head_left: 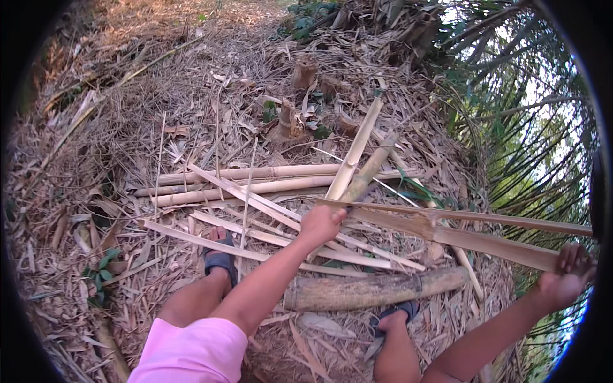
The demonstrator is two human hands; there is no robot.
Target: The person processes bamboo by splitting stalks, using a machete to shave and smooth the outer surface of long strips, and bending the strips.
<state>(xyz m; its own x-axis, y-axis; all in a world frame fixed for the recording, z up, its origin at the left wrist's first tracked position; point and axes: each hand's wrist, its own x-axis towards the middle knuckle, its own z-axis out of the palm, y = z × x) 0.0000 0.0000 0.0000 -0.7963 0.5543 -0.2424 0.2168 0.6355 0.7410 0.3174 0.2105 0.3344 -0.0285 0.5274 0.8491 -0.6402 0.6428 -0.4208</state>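
Observation:
A split bamboo strip (498, 247) stretches between my two hands, its two lengths spreading apart toward the right and a node showing midway. My left hand (321, 225) is closed at its left end, where the lengths come together. Just past that fist a thin dark edge shows; I cannot tell whether it is a blade. At the far right, my right hand (563, 281) has its fingers curled on the end of the lower length. Behind the left hand, a pale halved bamboo piece (355, 153) leans beside a greenish bamboo pole (377, 165).
A thick bamboo log (377, 291) lies between my sandalled feet (220, 258). Several pale bamboo slats (249, 247) and poles (255, 187) cross in front. Cut stumps (290, 121) stand farther off among dry leaves. Dense bamboo stems (536, 147) grow on the right.

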